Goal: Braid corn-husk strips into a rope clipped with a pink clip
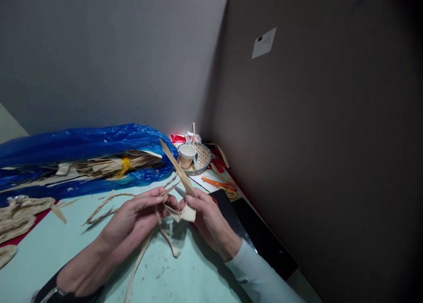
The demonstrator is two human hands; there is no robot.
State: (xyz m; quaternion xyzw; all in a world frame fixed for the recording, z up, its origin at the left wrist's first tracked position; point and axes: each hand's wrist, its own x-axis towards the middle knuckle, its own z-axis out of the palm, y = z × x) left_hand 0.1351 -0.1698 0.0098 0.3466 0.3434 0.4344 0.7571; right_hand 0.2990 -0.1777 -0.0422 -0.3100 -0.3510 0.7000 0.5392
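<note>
My right hand (209, 217) is closed around a flat tan strip of dried plant fibre (178, 168), which slants up to the left past the fingers. A grey pointed blade (180, 191) pokes out beside those fingers, and a bit of red shows behind the hand; they look like scissors, mostly hidden. My left hand (142, 210) pinches the end of a thinner fibre strip (172, 211), close to the right fingertips. From between the hands, a narrow curled strip (170, 243) dangles over the table. A long pale strand (139, 263) runs down below the left hand.
A blue plastic bag (99, 138) with bundled dried stalks (99, 167) lies along the back wall. Braided fibre (24, 215) sits at left, a loose braid (99, 212) nearer. A paper cup (187, 155), woven basket (204, 157), orange scissors (221, 184) and black flat object (261, 237) occupy the right.
</note>
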